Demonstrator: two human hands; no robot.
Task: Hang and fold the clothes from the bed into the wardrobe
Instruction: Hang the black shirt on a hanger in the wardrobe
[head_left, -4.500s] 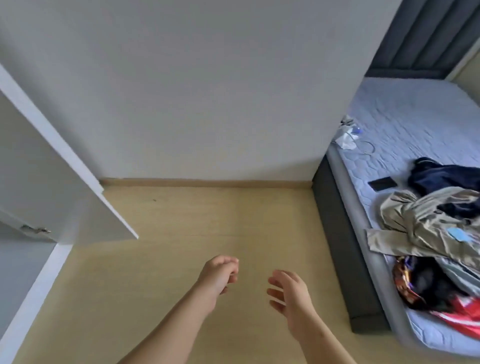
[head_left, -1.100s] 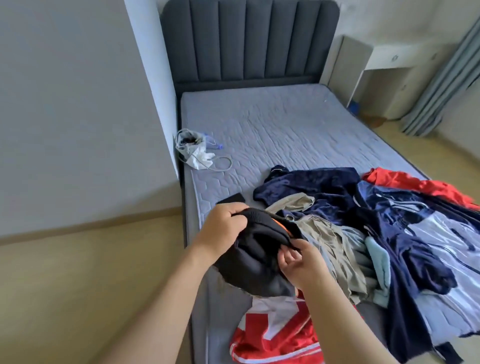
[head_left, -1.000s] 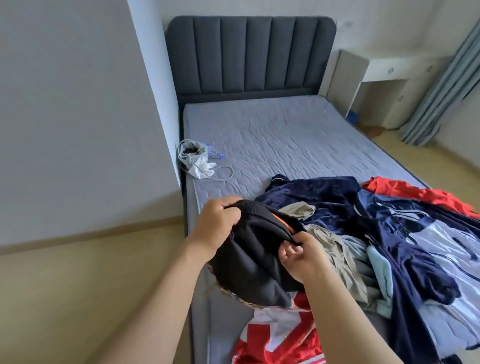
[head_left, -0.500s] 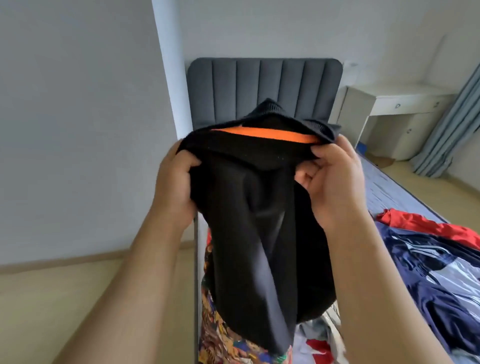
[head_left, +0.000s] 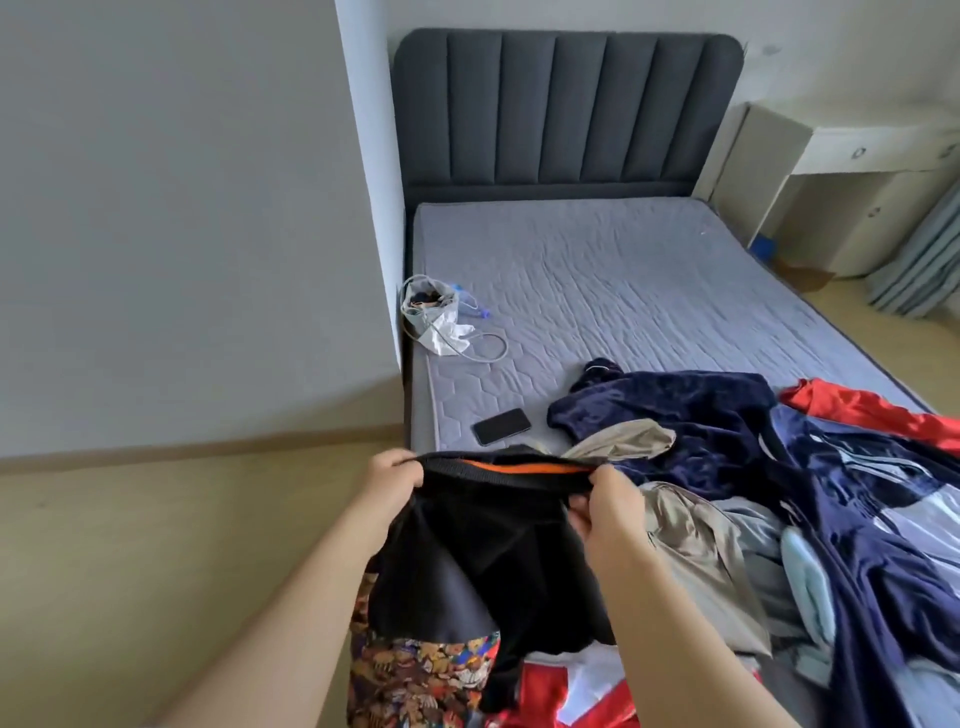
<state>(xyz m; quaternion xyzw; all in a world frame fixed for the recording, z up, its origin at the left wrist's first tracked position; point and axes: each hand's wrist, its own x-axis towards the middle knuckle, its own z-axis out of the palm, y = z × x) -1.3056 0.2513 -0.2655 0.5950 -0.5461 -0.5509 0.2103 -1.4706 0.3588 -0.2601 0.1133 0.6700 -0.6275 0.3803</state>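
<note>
Hands work at the top edge of a black knit garment with an orange strip inside its band (head_left: 498, 561). The left hand (head_left: 392, 480) has its fingers curled over the left end of the band, and the right hand (head_left: 610, 512) pinches the right end between thumb and fingers. The band runs taut and nearly level between the two hands. The rest of the garment hangs below them, in front of the near left corner of the bed, with its lower folds falling between the forearms.

Under the hanging cloth a multi-coloured cartoon-print fabric (head_left: 415, 670) drapes over the bed's corner, and a red and white garment (head_left: 561, 691) lies just beside it. A beige satin garment (head_left: 701, 545) lies directly to the right of the right hand. Past it, a dark navy velvet garment (head_left: 701, 415) spreads across the grey quilted mattress (head_left: 623, 291), with a bright red garment (head_left: 872, 410) at the far right edge.

A black smartphone (head_left: 501, 426) lies flat on the mattress just beyond the band. Farther up, near the wall, sits a white plastic bag with a grey cable (head_left: 434, 314). A dark grey padded headboard (head_left: 566, 109) stands at the far end.
</note>
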